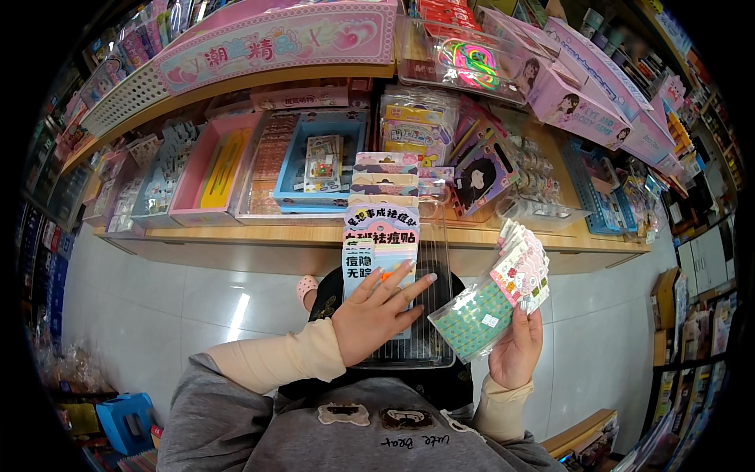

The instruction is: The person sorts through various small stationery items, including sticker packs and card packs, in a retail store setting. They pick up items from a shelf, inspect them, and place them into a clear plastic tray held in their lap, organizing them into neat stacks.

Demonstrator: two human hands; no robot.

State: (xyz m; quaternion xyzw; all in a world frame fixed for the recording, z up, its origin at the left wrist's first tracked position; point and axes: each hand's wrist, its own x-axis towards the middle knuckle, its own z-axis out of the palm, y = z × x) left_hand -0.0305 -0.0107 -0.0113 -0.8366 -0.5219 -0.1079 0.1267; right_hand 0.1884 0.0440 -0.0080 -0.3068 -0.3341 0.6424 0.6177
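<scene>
My left hand (377, 312) lies with spread fingers on a row of carded packets (380, 227) with black printed writing. They stand one behind another in a clear plastic tray (437, 339) on my lap. The tray's right part shows a ribbed bottom. My right hand (519, 348) grips a fanned bundle of clear packets with pink-and-white header cards (522, 274), held to the right of the tray. The front packet (476, 315) has a green patterned content and a small white sticker. The packets behind it are mostly hidden.
Before me runs a wooden display shelf (248, 232). On it are a pink box (180, 206), a blue box (283, 186) with small packets, and a clear bin (545, 212). An upper shelf bears pink boxes (581, 115) and a clear box of coloured cords (472, 62). A blue plastic stool (127, 422) is lower left.
</scene>
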